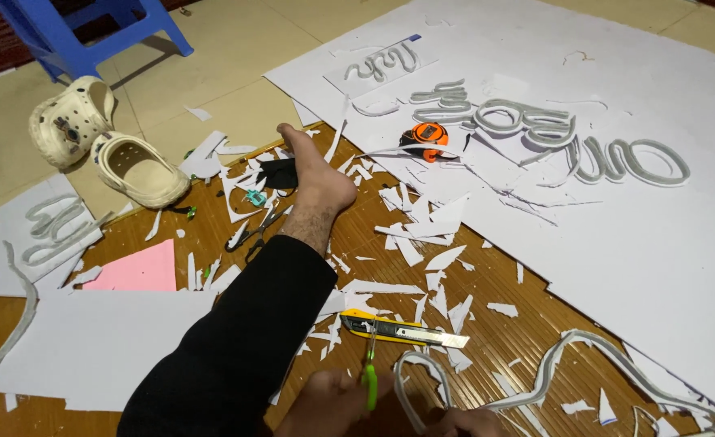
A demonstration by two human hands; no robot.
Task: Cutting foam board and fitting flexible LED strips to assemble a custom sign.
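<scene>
Sitting on the floor with one leg stretched out, the person works at the near edge of the view, where both hands are only partly visible. The left hand (329, 400) is clenched around the green handle of a small pair of scissors (370, 368), whose blades point away from the body, toward the yellow utility knife (402, 328) lying just beyond them on the wooden mat (495, 279). The right hand (467, 422) is grasping a thin white foam strip (422, 380) shaped as a loop, and it holds the loop close to the blades, probably so that the edge can be trimmed with control. The knife lies within easy reach of both hands, with its blade out to the right. Many white offcuts (422, 243) are scattered around the bare foot (317, 174), which suggests that they fell where the cutting happened. Farther away, a large white foam sheet (616, 243) carries cut-out letters (552, 133) and an orange tape measure (427, 139). On the far left stand a pair of cream clogs (103, 142), and a blue stool (74, 32) is behind them.
</scene>
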